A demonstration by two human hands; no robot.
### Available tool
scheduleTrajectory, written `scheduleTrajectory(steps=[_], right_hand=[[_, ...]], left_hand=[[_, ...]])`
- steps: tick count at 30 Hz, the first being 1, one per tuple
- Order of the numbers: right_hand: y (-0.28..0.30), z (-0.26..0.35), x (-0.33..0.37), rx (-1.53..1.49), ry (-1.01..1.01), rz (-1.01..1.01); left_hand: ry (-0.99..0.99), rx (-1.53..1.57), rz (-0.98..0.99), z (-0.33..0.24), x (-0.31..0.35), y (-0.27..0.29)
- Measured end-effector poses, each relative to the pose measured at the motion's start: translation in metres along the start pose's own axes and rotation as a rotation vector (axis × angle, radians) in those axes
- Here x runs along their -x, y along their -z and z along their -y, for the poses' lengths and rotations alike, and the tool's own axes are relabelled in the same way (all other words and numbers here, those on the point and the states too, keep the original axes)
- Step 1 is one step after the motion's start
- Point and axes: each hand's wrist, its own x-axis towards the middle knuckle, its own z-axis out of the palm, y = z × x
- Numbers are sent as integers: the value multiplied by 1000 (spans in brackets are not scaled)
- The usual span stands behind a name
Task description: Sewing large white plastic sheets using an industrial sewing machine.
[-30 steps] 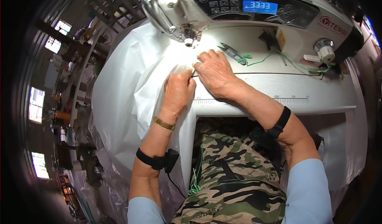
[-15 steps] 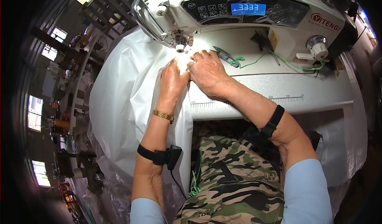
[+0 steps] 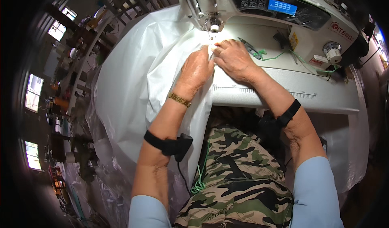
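A large sheet of white woven plastic fabric (image 3: 133, 74) spreads over the left of the sewing machine table and hangs down its front. Its right edge runs up under the needle area of the white sewing machine (image 3: 214, 23), where the lamp glares. My left hand (image 3: 197, 68) is closed on this edge just in front of the presser foot, fingers bunched. Close beside it, my right hand (image 3: 234, 59) pinches the same edge with thumb and fingertips. Glare hides part of the fingertips. Thread snips (image 3: 250, 49) lie just beyond my right hand.
Green thread (image 3: 279, 57) trails across the machine bed toward the handwheel (image 3: 333, 53). A printed ruler scale (image 3: 275, 91) runs along the table's front. More green thread (image 3: 197, 183) hangs near my lap. Racks and windows (image 3: 34, 92) stand at the left.
The view has shifted, so the machine sits higher and farther right. My left hand has turned more toward the right, and both hands stay together on the fabric edge.
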Motion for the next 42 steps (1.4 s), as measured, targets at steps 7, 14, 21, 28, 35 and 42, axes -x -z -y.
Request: scheduleTrajectory(steps=[7, 14, 21, 28, 35, 42], right_hand=[[-1, -15, 5, 10, -6, 93], [-3, -19, 10, -14, -25, 92], [4, -14, 10, -69, -55, 62], [-8, 16, -11, 28, 75, -168], [-2, -8, -3, 114, -34, -297], [-6, -7, -10, 104, -99, -383]], left_hand=[[-187, 511, 224, 19, 41, 134], [203, -563, -177, 229, 32, 203], [508, -376, 8, 277, 63, 113], [456, -472, -122, 252, 82, 93], [772, -600, 198, 259, 234, 160], [713, -447, 365, 213, 328, 162]])
